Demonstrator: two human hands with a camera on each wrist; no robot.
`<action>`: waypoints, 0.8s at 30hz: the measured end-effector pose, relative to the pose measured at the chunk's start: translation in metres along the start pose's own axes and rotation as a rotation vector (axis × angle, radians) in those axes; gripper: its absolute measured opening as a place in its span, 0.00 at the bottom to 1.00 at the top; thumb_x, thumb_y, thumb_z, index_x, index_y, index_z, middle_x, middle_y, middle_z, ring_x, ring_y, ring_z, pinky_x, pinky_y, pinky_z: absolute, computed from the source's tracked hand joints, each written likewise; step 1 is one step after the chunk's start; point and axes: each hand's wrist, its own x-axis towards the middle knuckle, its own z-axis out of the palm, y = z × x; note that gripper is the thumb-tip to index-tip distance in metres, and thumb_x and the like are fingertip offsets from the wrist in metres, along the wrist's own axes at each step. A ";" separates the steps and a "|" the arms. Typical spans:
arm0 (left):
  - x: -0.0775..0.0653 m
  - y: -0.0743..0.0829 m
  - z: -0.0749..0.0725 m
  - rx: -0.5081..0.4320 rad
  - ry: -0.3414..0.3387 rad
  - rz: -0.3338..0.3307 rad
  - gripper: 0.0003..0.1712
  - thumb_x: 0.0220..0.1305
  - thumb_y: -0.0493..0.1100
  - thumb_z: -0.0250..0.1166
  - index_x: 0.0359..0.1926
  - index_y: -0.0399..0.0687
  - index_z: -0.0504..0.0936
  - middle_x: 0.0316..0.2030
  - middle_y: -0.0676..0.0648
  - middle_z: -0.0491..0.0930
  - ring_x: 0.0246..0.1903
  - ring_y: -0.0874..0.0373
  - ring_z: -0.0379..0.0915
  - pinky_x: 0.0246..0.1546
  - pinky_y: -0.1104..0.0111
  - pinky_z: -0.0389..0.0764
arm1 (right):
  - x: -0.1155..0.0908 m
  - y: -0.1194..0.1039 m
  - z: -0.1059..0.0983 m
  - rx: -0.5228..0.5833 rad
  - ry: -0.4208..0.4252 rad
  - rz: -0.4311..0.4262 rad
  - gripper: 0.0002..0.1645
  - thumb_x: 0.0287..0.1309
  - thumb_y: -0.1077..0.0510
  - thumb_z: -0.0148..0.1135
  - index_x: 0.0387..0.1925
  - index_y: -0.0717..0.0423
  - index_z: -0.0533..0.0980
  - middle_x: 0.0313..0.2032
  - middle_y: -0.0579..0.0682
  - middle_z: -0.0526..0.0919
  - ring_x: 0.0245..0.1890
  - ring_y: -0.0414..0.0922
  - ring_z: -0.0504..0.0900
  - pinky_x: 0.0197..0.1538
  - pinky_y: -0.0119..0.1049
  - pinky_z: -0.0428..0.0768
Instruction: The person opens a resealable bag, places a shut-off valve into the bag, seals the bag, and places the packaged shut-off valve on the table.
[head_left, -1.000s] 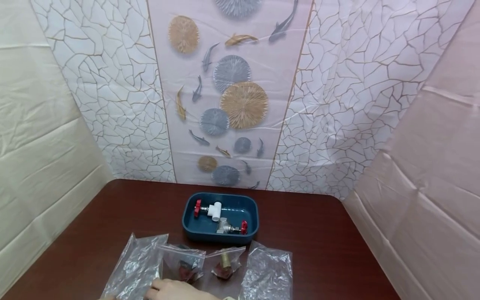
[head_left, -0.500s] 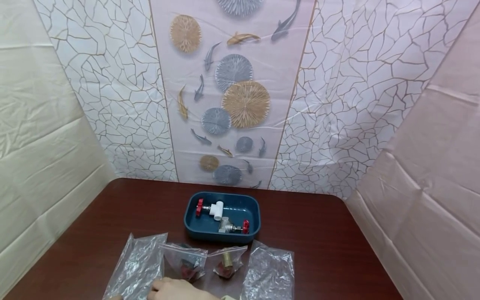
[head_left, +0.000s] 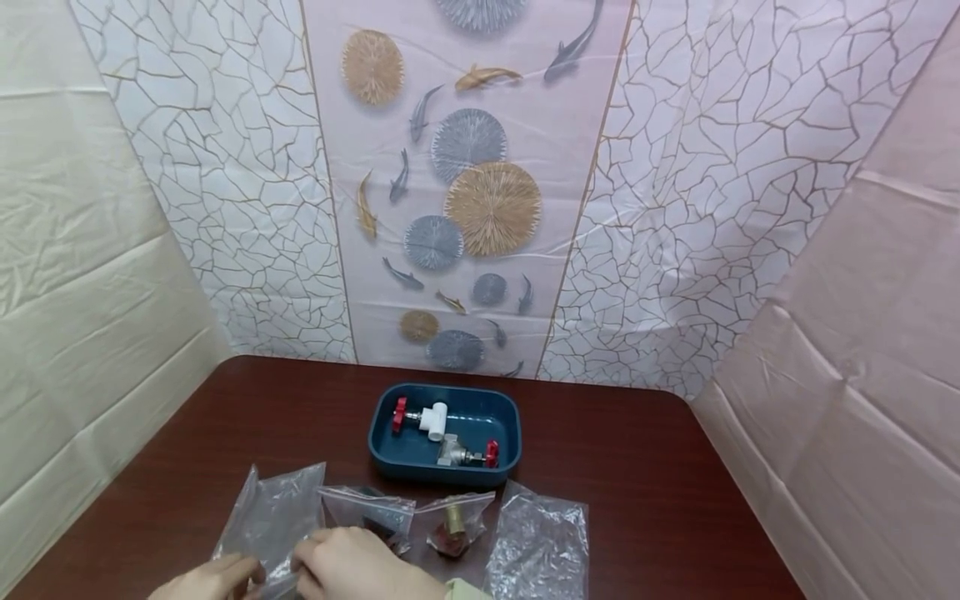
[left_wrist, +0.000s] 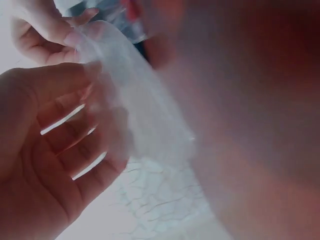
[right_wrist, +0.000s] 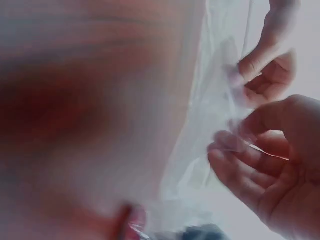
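Note:
Both hands are at the near edge of a clear plastic zip bag (head_left: 281,504), at the left of the row of bags. My left hand (head_left: 213,577) pinches the bag's near end between thumb and fingers; the left wrist view shows the film (left_wrist: 145,110) raised from the table. Just across from it, my right hand (head_left: 360,567) pinches the same end, its fingertips close to the left ones in the right wrist view. A second zip bag (head_left: 375,504), holding a dark piece with a red part, is partly hidden behind the right hand.
A third zip bag (head_left: 459,527) holds a brass valve with a red handle. Right of it lies a flat clear bag (head_left: 538,542). Behind stands a blue tray (head_left: 491,408) with a white valve (head_left: 432,422) and a metal valve (head_left: 453,451), both red-handled. Patterned cloth walls surround the table (head_left: 622,442).
Both hands have risen farther into the head view. The left bag's near end has been lifted, and the bag looks smoother and shifted slightly left.

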 end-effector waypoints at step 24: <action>0.087 0.028 -0.063 0.195 0.341 -0.042 0.11 0.43 0.37 0.67 0.26 0.57 0.76 0.23 0.66 0.67 0.18 0.73 0.59 0.15 0.71 0.65 | 0.021 0.028 -0.055 0.233 0.470 0.245 0.16 0.60 0.44 0.58 0.46 0.45 0.75 0.39 0.40 0.74 0.29 0.28 0.70 0.31 0.18 0.69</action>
